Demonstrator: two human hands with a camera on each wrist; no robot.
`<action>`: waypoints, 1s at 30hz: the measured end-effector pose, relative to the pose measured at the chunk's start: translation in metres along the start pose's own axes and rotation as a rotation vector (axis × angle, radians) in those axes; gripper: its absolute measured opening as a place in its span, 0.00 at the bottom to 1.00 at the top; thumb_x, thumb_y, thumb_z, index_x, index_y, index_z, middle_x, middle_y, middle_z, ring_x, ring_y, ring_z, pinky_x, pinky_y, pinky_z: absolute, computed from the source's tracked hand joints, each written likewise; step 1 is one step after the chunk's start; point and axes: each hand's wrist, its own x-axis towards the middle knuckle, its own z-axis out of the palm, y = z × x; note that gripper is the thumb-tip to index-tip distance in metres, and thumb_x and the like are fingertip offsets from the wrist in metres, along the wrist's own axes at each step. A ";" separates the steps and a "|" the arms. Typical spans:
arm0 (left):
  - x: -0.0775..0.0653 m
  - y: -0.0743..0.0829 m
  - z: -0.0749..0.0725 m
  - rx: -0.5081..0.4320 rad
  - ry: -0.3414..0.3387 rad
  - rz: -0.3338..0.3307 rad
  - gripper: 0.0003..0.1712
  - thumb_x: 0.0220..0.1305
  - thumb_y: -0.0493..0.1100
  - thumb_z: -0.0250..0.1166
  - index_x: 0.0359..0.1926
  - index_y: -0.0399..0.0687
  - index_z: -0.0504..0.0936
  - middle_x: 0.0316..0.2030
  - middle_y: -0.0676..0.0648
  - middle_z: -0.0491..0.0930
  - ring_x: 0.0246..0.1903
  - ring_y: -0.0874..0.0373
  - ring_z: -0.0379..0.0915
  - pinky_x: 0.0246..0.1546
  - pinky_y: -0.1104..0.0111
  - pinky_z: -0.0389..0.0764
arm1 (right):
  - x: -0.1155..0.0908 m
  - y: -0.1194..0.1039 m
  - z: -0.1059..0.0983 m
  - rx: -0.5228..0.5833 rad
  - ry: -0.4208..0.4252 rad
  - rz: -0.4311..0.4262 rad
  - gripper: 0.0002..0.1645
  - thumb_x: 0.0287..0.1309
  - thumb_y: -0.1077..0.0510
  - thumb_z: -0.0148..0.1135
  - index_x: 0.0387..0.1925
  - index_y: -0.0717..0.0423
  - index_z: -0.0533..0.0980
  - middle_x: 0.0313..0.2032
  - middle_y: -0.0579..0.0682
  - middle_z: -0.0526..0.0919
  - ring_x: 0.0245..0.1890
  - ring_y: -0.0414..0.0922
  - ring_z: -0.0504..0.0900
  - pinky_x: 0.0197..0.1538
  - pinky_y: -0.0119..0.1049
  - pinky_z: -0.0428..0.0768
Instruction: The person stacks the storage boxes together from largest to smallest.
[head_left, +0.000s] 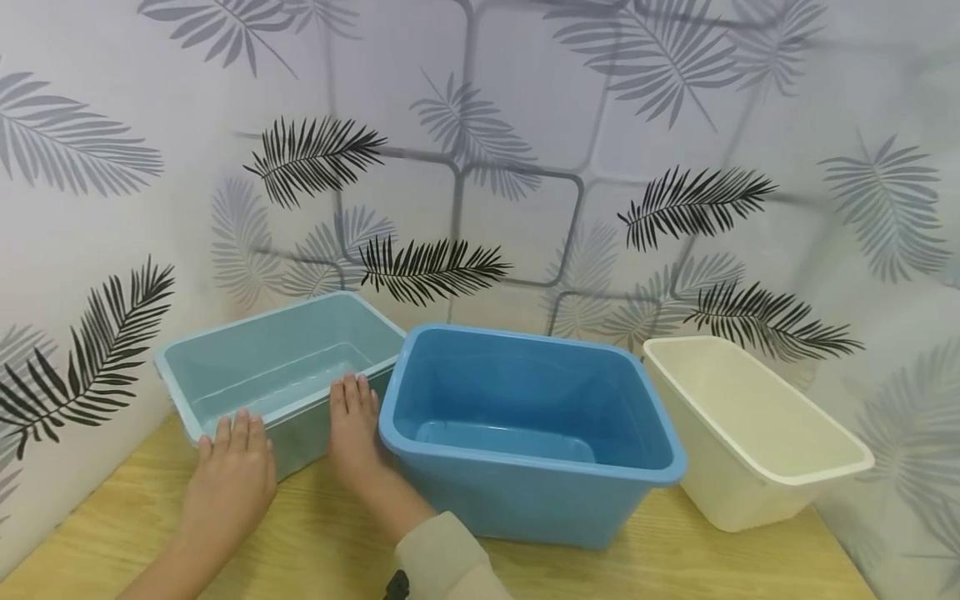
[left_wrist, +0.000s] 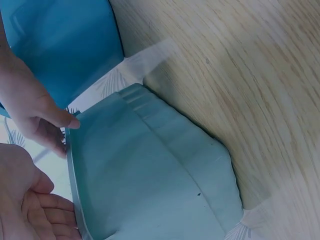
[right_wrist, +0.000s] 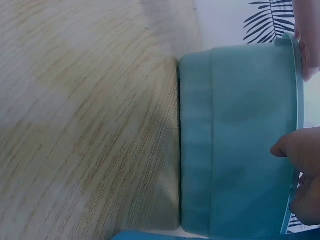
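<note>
Left hand [head_left: 232, 483] and right hand [head_left: 356, 429] are both at the near rim of the grey-green tub [head_left: 300, 437], which stands upright on the wooden surface [head_left: 585, 575], at the left of the head view. Right fingers reach over the rim while the thumb presses the outer wall, so that hand pinches the tub's edge. Left fingers lie fairly straight across the same rim, nearer the tub's left corner, with the thumb apart from the wall; this hand is loose rather than gripping. Just beside the right hand stands the blue tub [head_left: 510, 504], open side up, in the middle of the row; whether the two tubs touch, I cannot tell. To its right, set at an angle, is the cream tub [head_left: 712, 475]. Behind everything hangs a backdrop [head_left: 525, 100] patterned with grey and black leaves. A pale sleeve [head_left: 446, 546] covers the right forearm
</note>
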 end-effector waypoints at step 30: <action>0.000 -0.029 -0.002 0.006 0.048 -0.045 0.20 0.61 0.31 0.46 0.44 0.10 0.69 0.45 0.16 0.69 0.48 0.20 0.65 0.49 0.35 0.66 | 0.007 -0.011 -0.090 -0.009 -0.256 -0.159 0.32 0.51 0.62 0.63 0.60 0.58 0.68 0.62 0.52 0.71 0.64 0.46 0.69 0.62 0.35 0.70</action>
